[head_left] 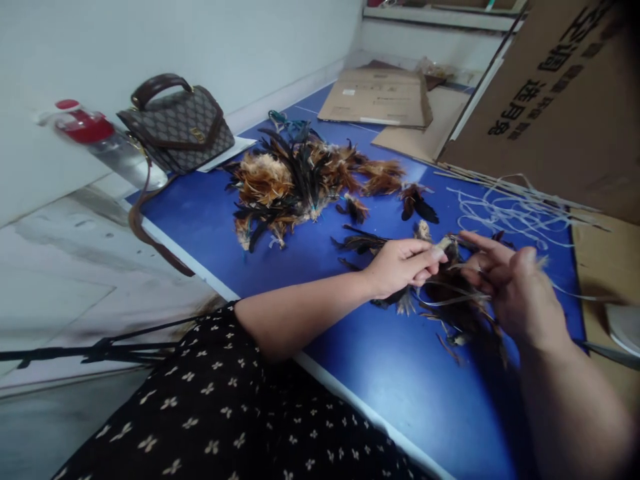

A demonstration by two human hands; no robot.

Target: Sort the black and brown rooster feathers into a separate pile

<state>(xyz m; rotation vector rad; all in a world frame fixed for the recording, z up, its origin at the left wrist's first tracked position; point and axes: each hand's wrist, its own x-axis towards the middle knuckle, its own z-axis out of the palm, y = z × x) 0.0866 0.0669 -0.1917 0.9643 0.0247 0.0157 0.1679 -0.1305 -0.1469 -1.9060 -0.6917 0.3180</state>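
My left hand point(404, 268) pinches the pale bound end of a feather bundle point(443, 245) between thumb and fingers. A thin whitish plastic strip point(445, 302) loops from beneath that hand across to my right hand point(523, 293). The right index finger reaches toward the bundle's end, while the other fingers curl over the strip; the exact grip is partly hidden. Dark loose feathers point(463, 327) lie on the blue table under both hands. Beyond them rests a large pile of brown and black feather bunches point(300, 173), with small separate tufts point(417, 202) nearby.
Tangled white strips point(505, 210) and thin sticks point(465, 175) lie at the right, beside a large cardboard box point(560, 113). Flat cardboard point(375, 100) is at the back. A patterned handbag point(180, 127) and a red-capped bottle point(107, 143) stand left. A white roll point(625, 327) sits far right.
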